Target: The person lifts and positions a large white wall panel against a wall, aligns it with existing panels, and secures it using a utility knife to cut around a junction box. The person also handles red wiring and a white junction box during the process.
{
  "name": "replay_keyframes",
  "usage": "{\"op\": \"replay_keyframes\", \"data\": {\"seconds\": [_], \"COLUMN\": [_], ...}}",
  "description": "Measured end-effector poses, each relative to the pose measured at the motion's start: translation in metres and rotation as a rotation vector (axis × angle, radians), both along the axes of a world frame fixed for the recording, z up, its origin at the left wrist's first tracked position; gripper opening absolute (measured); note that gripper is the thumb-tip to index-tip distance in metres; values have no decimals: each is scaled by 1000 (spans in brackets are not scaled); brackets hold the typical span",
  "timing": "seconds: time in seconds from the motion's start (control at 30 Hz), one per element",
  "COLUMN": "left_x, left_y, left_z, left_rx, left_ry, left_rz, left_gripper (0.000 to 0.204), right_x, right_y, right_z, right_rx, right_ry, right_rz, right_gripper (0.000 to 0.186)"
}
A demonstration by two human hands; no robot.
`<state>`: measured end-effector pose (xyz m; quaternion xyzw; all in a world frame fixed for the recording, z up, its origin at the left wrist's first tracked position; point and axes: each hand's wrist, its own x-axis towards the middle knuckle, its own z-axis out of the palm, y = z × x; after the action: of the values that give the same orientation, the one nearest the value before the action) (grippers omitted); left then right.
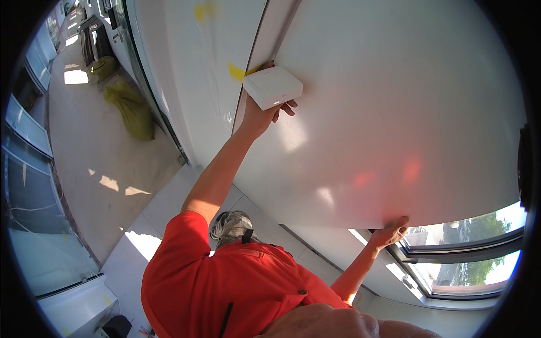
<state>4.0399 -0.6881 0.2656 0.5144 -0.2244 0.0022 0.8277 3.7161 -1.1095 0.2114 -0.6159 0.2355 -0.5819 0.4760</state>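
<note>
My left arm reaches forward, and its hand (258, 116) is closed round a small flat white box (274, 87). Some fingers come out from beneath the box, and others show at its far edge. The box is over the edge of a large glossy white panel (383, 107), close to a seam. To the right, my right hand (387, 234) is at the panel's near edge, its fingers curled against it. Part of those fingers is hidden from sight.
A white surface with yellow tape (235, 71) lies left of the box. Farther left, olive-green bags (131, 112) rest on a sunlit floor (79, 169) beside glass panes (39, 208). A dark-framed window (459, 253) is at the right.
</note>
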Motion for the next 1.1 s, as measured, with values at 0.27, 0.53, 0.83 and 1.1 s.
{"op": "replay_keyframes", "data": {"seconds": [0.27, 0.53, 0.83, 1.1], "left_x": [13, 27, 28, 26], "left_y": [-34, -44, -49, -50], "left_z": [-20, -33, -26, -21], "left_rx": [166, 1, -837, -837], "left_ry": [-417, -556, 222, 148], "left_rz": [604, 629, -275, -215], "left_gripper": [74, 69, 45, 44], "right_x": [-8, 128, 241, 240], "right_y": [20, 267, 331, 349], "right_z": [35, 144, 162, 174], "right_rx": [-491, -61, 320, 223], "right_ry": [560, 360, 571, 561], "right_rz": [-531, 944, 1071, 894], "right_gripper": [79, 68, 68, 59]}}
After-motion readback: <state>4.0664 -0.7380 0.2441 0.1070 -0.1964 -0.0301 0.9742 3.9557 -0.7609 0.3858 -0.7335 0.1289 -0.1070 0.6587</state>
